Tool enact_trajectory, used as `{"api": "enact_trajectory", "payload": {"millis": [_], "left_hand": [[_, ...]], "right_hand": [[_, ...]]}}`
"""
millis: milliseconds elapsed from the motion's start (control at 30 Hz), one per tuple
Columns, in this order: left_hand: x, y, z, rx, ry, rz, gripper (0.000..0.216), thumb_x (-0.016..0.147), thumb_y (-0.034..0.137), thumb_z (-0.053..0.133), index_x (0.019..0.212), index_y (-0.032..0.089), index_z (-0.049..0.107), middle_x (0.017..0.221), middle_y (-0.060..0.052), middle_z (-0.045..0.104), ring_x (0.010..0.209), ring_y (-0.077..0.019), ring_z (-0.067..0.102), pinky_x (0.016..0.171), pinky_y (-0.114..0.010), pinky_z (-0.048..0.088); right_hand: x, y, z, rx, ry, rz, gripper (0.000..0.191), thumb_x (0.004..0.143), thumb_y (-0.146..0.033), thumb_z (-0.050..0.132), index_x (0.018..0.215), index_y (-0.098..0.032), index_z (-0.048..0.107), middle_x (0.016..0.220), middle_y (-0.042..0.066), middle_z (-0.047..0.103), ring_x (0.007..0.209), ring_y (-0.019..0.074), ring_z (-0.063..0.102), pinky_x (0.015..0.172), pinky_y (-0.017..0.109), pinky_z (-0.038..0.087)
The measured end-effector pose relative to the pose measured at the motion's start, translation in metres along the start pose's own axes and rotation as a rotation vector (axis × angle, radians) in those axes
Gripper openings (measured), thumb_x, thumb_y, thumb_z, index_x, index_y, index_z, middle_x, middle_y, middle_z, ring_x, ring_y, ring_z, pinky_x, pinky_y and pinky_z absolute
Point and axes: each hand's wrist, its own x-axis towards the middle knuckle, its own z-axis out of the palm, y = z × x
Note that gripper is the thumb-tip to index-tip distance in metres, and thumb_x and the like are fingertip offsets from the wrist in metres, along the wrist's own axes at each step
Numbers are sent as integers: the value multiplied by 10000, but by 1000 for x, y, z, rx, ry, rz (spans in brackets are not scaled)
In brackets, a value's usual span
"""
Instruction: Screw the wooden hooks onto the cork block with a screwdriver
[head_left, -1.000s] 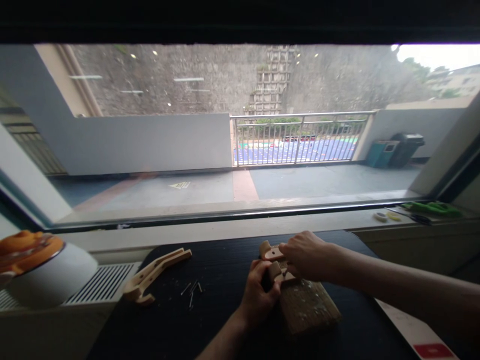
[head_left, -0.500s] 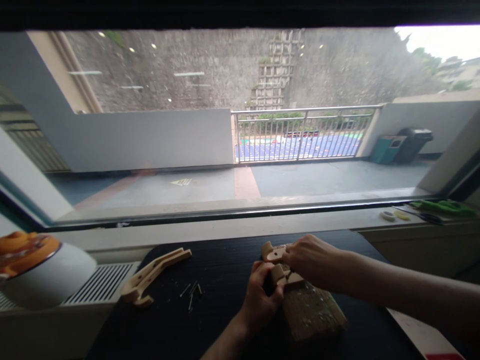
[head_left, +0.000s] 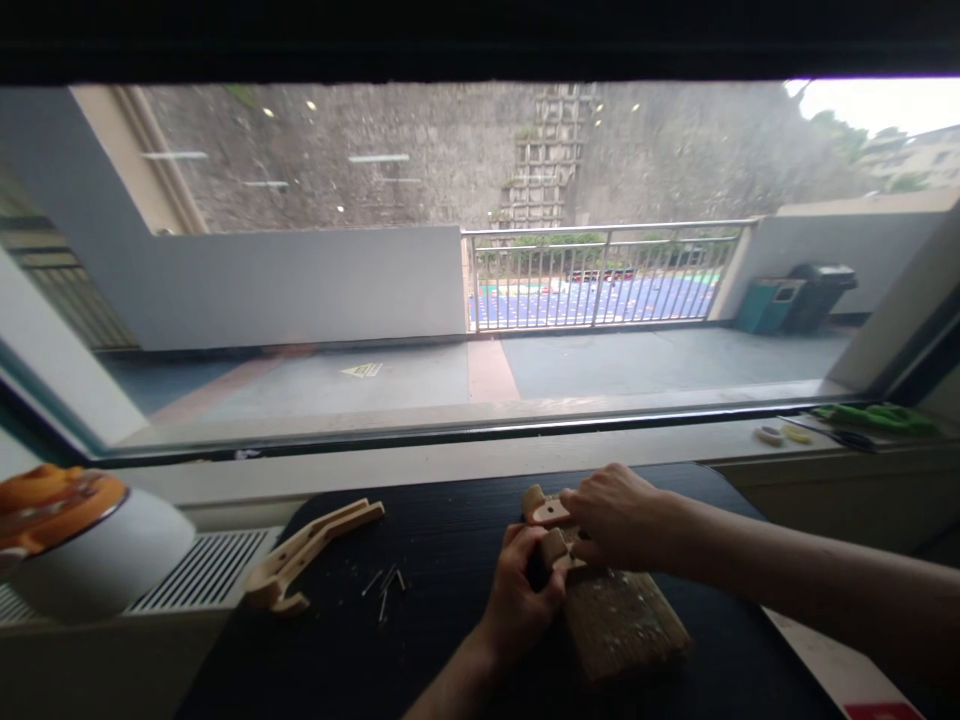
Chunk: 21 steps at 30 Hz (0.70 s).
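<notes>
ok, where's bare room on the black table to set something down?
Best: the black table between the small metal pieces and the left hand, back toward the windowsill. Also front-left, nearer the camera than those pieces. Crowded: the wooden block, with that hand, the right hand and small wooden parts bunched at its far end.

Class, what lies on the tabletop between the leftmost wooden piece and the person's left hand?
In the head view, several thin nail-like pieces lie loosely clustered on the dark tabletop there.
</notes>
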Motion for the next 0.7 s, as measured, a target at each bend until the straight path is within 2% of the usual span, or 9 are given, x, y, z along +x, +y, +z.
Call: {"api": "enact_trajectory", "payload": {"millis": [100,267,367,433,567,700], "left_hand": [[0,1,0,-9,-2,0,280,731,91,603,995,184,601,1030,-63,570,1009,-225,560,910,-339,470],[0,1,0,-9,-8,-8,283,743,97,601,1009,194,598,1041,-60,562,1023,-224,552,922,-338,463],[0,0,-1,4,-21,-13,279,742,95,603,1004,191,595,1035,-61,560,1016,-221,548,917,-336,463],[1,0,-1,14,-22,-11,272,741,98,606,998,188,594,1027,-61,562,1010,-220,546,912,-335,464],[1,1,-1,20,-16,-3,262,747,97,601,993,187,594,1019,-57,564,1007,-215,545,906,-329,466],[1,2,-1,1,-21,-1,254,744,86,596,980,180,596,1010,-54,556,1000,-209,546,905,-327,467]], "right_hand": [[-3,1,-2,13,12,-45,305,776,-343,656,975,-111,653,837,136,721,758,287,696,563,302,439],[-3,5,7,17,18,-225,263,713,-84,656,968,-146,641,896,80,705,823,227,681,569,272,399],[0,5,13,31,40,-269,202,738,-84,635,930,-149,639,946,63,699,864,209,671,568,266,387],[3,5,15,36,52,-256,175,778,-98,607,945,-140,636,959,72,698,843,203,673,544,263,374],[8,6,16,20,26,-200,91,812,-108,582,850,-140,658,839,90,715,734,219,683,494,261,345],[9,6,14,9,10,-108,84,824,-133,579,820,-139,662,794,103,721,711,243,690,508,266,381]]}}
